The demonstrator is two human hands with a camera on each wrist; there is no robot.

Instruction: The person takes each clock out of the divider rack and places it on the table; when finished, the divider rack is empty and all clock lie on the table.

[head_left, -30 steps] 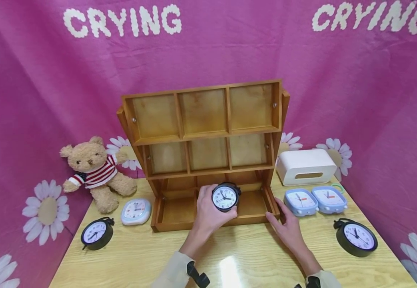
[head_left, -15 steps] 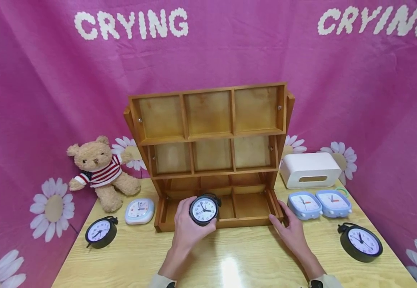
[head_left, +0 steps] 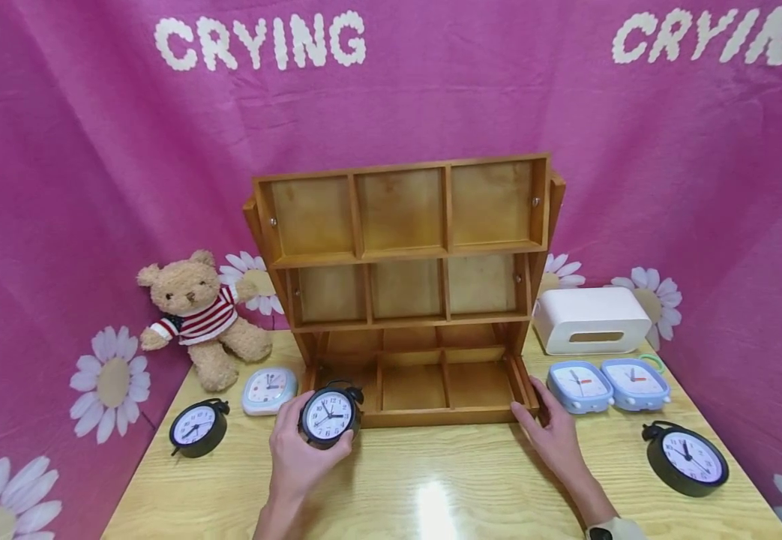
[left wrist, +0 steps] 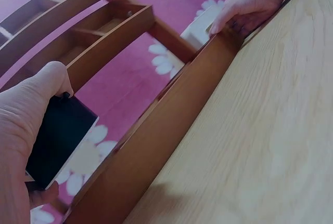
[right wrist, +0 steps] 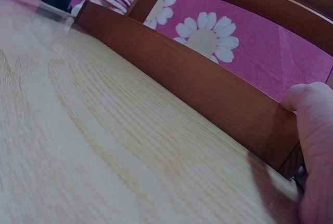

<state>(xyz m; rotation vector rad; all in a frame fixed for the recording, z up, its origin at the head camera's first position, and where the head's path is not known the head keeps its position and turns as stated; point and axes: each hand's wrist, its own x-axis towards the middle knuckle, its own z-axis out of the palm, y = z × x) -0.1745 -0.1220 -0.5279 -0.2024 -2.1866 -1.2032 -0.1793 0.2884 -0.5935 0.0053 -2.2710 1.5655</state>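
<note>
My left hand (head_left: pixel 299 457) grips a round black alarm clock (head_left: pixel 328 416), its white dial facing up, in front of the lower left compartment of a tiered wooden shelf (head_left: pixel 404 326). Seen from the left wrist, the clock's dark side (left wrist: pixel 60 135) sits between thumb and fingers, above the shelf's front board (left wrist: pixel 156 146). At the shelf's lower right corner, my right hand (head_left: pixel 552 435) holds the frame. In the right wrist view the thumb of this hand (right wrist: pixel 317 141) lies over the front board (right wrist: pixel 197 78), with the other fingers mostly hidden behind the corner.
On the left are a teddy bear (head_left: pixel 191 315), a pale blue and white clock (head_left: pixel 269 390) and a black alarm clock (head_left: pixel 198 429). To the right stand a white tissue box (head_left: pixel 589 319), two blue clocks (head_left: pixel 579 386) and another black alarm clock (head_left: pixel 687 457). A pink curtain hangs behind.
My left hand has carried the black alarm clock leftward and down, from the shelf's lower middle to its lower left front. My right hand stays at the right corner; the head view has shifted slightly.
</note>
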